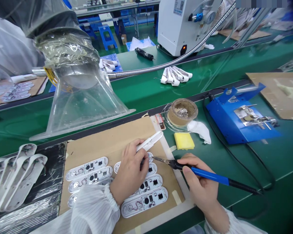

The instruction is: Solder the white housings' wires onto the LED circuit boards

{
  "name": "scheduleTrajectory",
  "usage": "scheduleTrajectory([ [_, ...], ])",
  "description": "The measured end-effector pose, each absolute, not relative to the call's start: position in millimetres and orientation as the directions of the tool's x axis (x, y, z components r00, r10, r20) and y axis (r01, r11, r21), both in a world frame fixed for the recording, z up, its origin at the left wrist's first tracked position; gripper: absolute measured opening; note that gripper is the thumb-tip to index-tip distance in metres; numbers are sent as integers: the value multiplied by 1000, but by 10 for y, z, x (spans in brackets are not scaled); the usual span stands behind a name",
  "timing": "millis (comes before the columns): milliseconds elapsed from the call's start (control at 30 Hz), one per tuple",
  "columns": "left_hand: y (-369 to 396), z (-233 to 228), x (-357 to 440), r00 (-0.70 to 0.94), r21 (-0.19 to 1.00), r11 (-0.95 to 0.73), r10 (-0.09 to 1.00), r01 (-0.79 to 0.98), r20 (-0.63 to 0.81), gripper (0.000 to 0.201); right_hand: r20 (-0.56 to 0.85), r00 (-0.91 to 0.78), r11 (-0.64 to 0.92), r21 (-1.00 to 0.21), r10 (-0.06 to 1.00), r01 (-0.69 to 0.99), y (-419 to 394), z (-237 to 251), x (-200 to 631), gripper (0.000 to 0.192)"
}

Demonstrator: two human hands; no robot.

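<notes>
My right hand [201,182] grips a blue-and-black soldering iron [210,177], its tip pointing left at the end of the uppermost board in the right-hand column. Over that board is my left hand [132,170], fingers closed. A long white plastic shell [151,140] sticks out from between its upper fingers; a small dark piece between thumb and forefinger is too hidden to name. White oval-ended circuit boards lie in two columns, one board [144,202] at the lower right and another [87,168] at the left. My left hand and sleeve cover parts of several.
Brown cardboard [112,139] lies under the boards. White shells [21,178] are piled at left. A clear fume hood [83,104] hangs above. To the right are a solder-wire reel [183,112], yellow sponge [184,141], white tissue [200,130] and blue iron stand [241,117] with cable.
</notes>
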State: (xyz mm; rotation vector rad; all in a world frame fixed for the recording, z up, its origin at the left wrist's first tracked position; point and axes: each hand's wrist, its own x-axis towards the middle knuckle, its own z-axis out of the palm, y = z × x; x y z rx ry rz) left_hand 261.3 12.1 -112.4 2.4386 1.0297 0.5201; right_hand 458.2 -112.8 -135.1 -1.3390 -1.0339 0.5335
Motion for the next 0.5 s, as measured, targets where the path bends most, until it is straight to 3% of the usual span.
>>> scheduleTrajectory([
  [333,143,-1090,2603,651,538,-604,748,588,129,18,329,559,249,-944,761,216,-1130,-1457,4590,14],
  [400,184,-1070,2581,635,597,-547,769,588,79,17,339,600,255,-941,725,223,-1157,-1507,4600,14],
  [500,381,-1062,2507,496,797,-288,868,531,-16,17,337,648,226,-941,682,252,-1196,-1556,4607,12],
])
